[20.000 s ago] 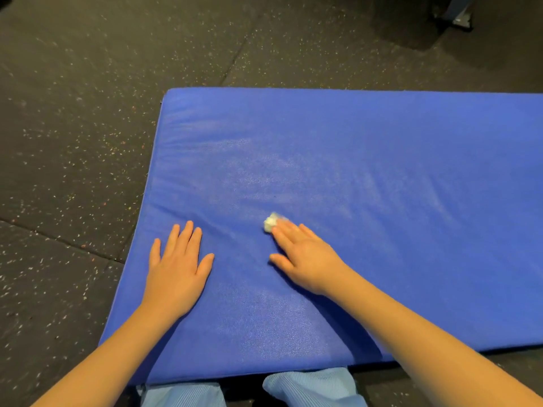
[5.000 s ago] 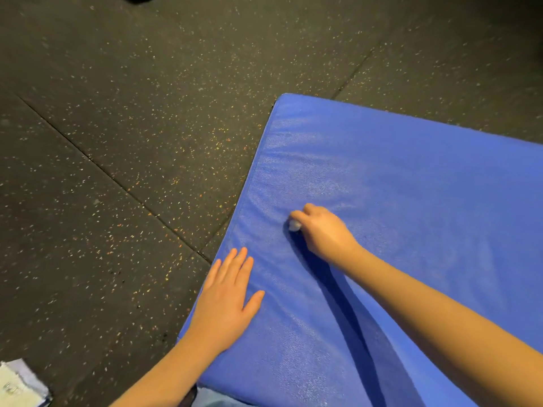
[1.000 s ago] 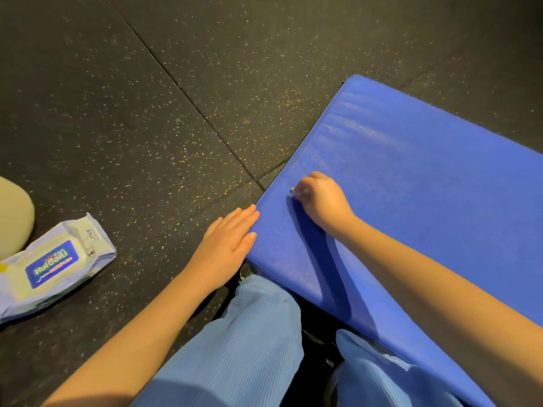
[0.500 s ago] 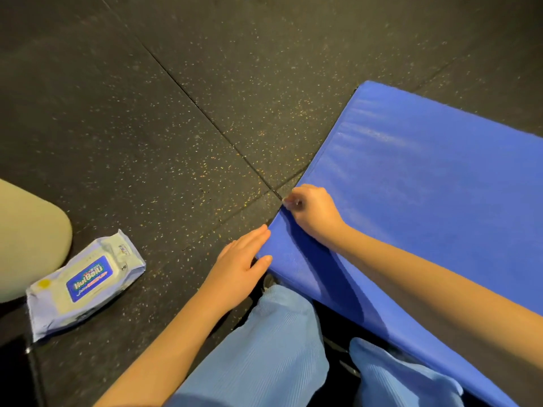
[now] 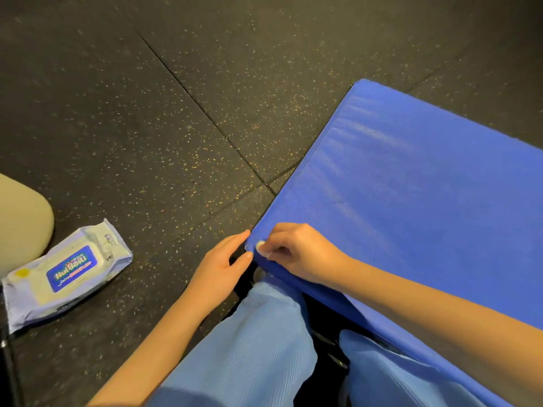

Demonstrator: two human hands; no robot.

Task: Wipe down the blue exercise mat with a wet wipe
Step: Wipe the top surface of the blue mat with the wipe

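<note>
The blue exercise mat [image 5: 411,186] lies on the dark floor and fills the right half of the head view. Its near left corner is by my knees. My right hand [image 5: 299,254] sits on that corner with fingers curled round a small balled-up white wet wipe [image 5: 259,245], of which only a bit shows. My left hand [image 5: 223,265] lies flat with straight fingers on the floor, its fingertips touching the mat's corner edge.
A pack of wet wipes [image 5: 63,274] lies on the speckled black rubber floor [image 5: 176,113] at the left. A beige rounded object [image 5: 20,218] sits at the left edge. My legs in light blue trousers [image 5: 252,348] are below the mat's corner.
My right hand has slid the wipe down the mat's left edge to the near corner. The left hand stays beside that corner. The view has shifted slightly.
</note>
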